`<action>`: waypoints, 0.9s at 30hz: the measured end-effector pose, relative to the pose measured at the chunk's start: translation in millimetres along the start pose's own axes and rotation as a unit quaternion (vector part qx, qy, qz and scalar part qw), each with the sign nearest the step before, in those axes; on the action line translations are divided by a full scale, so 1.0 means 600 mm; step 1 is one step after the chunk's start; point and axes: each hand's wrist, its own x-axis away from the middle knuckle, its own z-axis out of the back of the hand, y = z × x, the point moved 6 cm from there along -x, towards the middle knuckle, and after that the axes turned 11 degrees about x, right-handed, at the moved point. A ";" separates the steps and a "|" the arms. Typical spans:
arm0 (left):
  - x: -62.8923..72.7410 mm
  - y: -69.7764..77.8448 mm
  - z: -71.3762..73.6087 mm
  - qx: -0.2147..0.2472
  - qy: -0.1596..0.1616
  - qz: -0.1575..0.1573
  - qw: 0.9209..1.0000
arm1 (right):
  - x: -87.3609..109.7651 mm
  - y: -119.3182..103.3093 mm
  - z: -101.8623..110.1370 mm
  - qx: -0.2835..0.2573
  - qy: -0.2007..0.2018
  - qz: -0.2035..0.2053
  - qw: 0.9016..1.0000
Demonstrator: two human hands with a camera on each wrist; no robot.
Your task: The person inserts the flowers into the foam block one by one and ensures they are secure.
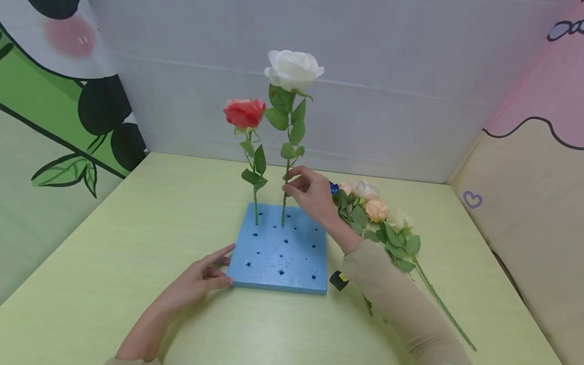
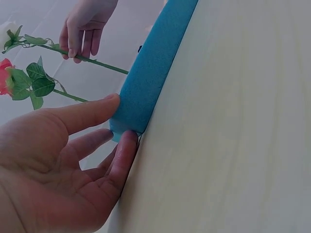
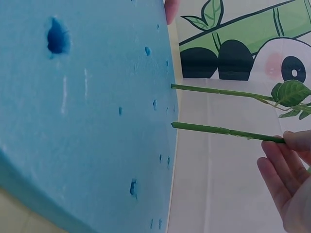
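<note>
At the near left corner of the square sky-blue foam board [image 1: 269,266], left hand [image 1: 198,279]: thumb and fingers apart, tips against the corner and left edge, likely just steadying it. Board lies flat on the pale yellow-green wood-look table [image 1: 182,218], its face dotted with small dark holes [image 1: 281,272]. Right of the board, partly behind the beige sleeve [image 1: 388,294], a loose pile of artificial roses [image 1: 376,210], peach and whitish heads, a bit of blue, green leaves, stems lying on the table. Over the board's far half, right hand [image 1: 312,195] pinches the green stem of a tall white artificial rose [image 1: 292,71] between thumb and fingers; rose upright, lower stem end at the board's surface. Whether it's in a hole or only touching, cannot tell. Just left of it, also at the board's far part, a shorter coral-red artificial rose [image 1: 245,113] stands upright, no hand on it. Beyond the board, plain greyish-white backdrop [image 1: 365,101]. Step in hand looks like planting the white rose in the board; red one seems done, pile not yet. Next move probably calls for lining the stem tip over a hole, pressing straight down with the board braced, then letting go once it stands alone.
</note>
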 end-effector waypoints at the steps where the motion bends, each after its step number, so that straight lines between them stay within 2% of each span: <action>1: 0.000 0.000 0.000 -0.001 0.000 0.000 1.000 | -0.001 0.000 -0.002 -0.002 -0.001 -0.001 1.000; 13: 0.000 -0.002 -0.002 -0.003 0.003 0.010 1.000 | -0.003 -0.002 -0.018 0.001 -0.001 0.005 1.000; 27: 0.000 0.001 -0.001 -0.004 0.000 -0.004 1.000 | -0.003 -0.008 -0.026 0.012 0.000 0.022 1.000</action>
